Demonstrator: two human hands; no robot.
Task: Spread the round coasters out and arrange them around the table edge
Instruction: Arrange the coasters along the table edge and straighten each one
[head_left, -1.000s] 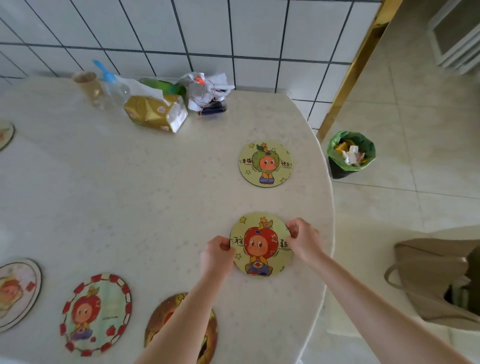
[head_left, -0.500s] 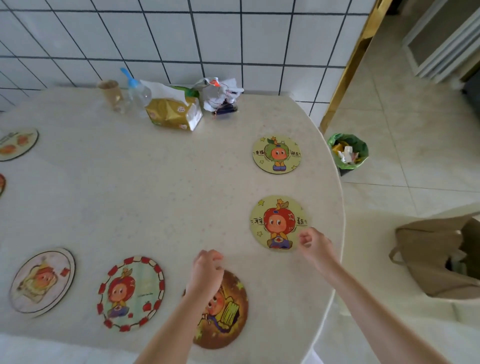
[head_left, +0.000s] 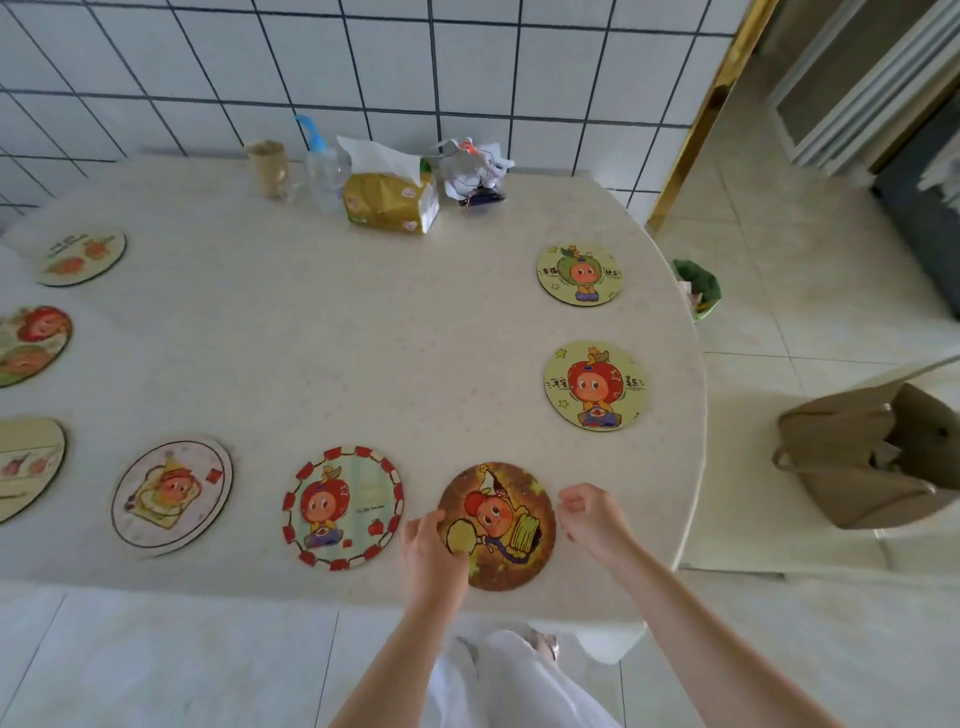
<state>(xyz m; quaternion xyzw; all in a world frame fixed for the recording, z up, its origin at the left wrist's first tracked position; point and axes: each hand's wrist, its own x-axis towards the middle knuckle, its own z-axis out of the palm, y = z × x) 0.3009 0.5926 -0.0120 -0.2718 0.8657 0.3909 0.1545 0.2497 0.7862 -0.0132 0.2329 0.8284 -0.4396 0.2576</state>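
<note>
Beside brown coaster (head_left: 501, 525), red-bordered coaster (head_left: 343, 506), left hand (head_left: 428, 551) touching, right hand (head_left: 589, 519) apart

you have eight round coasters lying flat on the bench, spread along its edge and apart from each other. the brown coaster (head_left: 501, 525) lies at the near edge, with your left hand (head_left: 428, 545) resting on its left rim. beside it lies the red-bordered coaster (head_left: 343, 506), then the pale toast coaster (head_left: 171, 496). on the right side you see the yellow apple coaster (head_left: 596, 385) and the green-fruit coaster (head_left: 580, 275). three more coasters (head_left: 82, 256) lie at the left, partly cut off.
</note>
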